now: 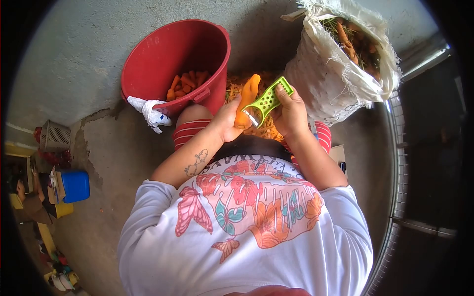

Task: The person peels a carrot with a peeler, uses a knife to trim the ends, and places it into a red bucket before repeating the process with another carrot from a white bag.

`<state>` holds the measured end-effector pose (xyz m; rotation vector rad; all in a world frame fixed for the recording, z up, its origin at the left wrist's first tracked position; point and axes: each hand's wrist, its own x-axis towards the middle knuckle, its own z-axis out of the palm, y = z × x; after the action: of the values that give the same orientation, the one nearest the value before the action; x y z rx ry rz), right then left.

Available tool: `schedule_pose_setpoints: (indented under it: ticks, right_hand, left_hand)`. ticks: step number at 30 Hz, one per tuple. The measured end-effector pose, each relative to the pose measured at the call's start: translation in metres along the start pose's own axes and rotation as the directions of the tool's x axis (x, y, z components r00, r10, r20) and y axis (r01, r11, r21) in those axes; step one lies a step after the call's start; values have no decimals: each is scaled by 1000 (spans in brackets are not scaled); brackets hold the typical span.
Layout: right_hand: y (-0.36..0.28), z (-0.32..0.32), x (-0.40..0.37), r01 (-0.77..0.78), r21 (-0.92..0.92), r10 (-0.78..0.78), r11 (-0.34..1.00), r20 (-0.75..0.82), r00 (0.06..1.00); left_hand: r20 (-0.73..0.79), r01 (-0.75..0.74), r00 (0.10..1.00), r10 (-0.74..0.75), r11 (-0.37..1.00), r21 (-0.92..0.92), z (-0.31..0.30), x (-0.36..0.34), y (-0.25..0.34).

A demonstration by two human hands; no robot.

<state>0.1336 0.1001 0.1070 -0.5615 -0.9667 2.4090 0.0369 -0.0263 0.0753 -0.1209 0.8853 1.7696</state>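
Note:
My left hand point(228, 120) is closed around a bright orange carrot point(248, 93), which points up and away from me. In my right hand point(291, 113) is a green peeler point(270, 98) with a perforated handle, my thumb pressed on its top end. The peeler's blade end lies against or very close to the lower part of the carrot; contact is hard to tell. Orange peelings point(266, 130) lie below and behind my hands, between my knees.
At the left stands a red tub point(148, 59) with peeled carrots point(186, 85) inside and a white cloth point(149, 112) on its rim. A white woven sack point(316, 74) at the right holds unpeeled carrots point(347, 43). Another person point(32, 197) is far left, near a blue container point(75, 186).

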Motion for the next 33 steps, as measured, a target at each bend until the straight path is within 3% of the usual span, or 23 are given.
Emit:
schedule_pose_setpoints:
  ticks: [11, 17, 23, 27, 30, 33]
  right_hand:
    - [15, -11, 5, 147, -272, -130, 951, 80, 988]
    - [14, -8, 6, 3, -153, 2, 988, 29, 1000]
    - [12, -7, 6, 8, -189, -2, 982, 31, 1000]
    - [11, -11, 13, 62, -205, -68, 977, -22, 997]
    - [0, -25, 26, 122, -309, -151, 943, -71, 986]
    - [-2, -29, 36, 210, -241, -231, 948, -62, 971]
  left_hand:
    - [177, 77, 981, -76, 997, 1, -5, 1, -1]
    - [208, 41, 977, -56, 996, 74, -8, 2, -5]
    - [220, 27, 974, -48, 995, 99, -11, 4, -7]
    - [260, 8, 964, -52, 986, 168, -21, 5, -5]
    - [125, 40, 990, -64, 981, 188, -11, -6, -11]
    - [201, 26, 977, -65, 982, 190, -13, -7, -12]
